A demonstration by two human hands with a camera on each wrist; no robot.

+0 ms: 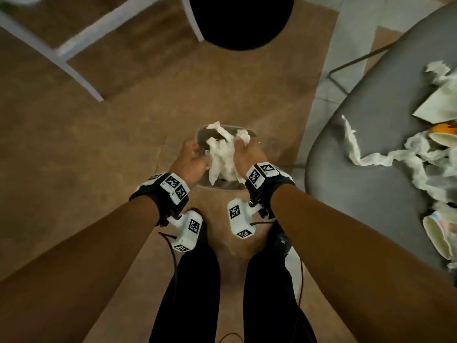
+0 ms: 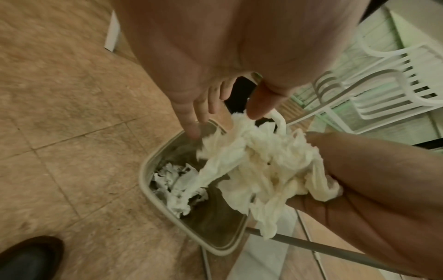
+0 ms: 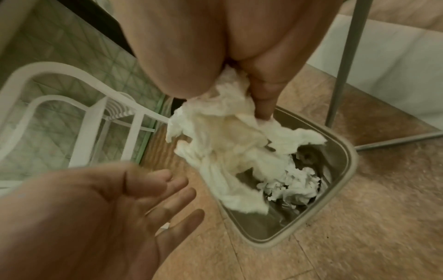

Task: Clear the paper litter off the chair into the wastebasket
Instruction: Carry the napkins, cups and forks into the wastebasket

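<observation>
The right hand [image 1: 248,151] pinches a wad of tissue [image 1: 222,157] between thumb and fingers, and the wad hangs straight down from it. The bin [image 3: 345,151] sits on the floor directly below, its mouth open upward, so the paper lies above the opening and not off to one side. The wad's long axis runs downward, its loose tail already dipping past the rim toward crumpled paper [image 2: 177,180] on the bin's bottom. The left hand [image 1: 191,160] is beside the wad, fingers spread and relaxed, holding nothing; it looks just apart from the tissue. The right hand is the one that matters here: letting go should drop the wad in. More litter [image 1: 395,154] lies on the chair [image 1: 366,134] to the right, nearer the right arm.
</observation>
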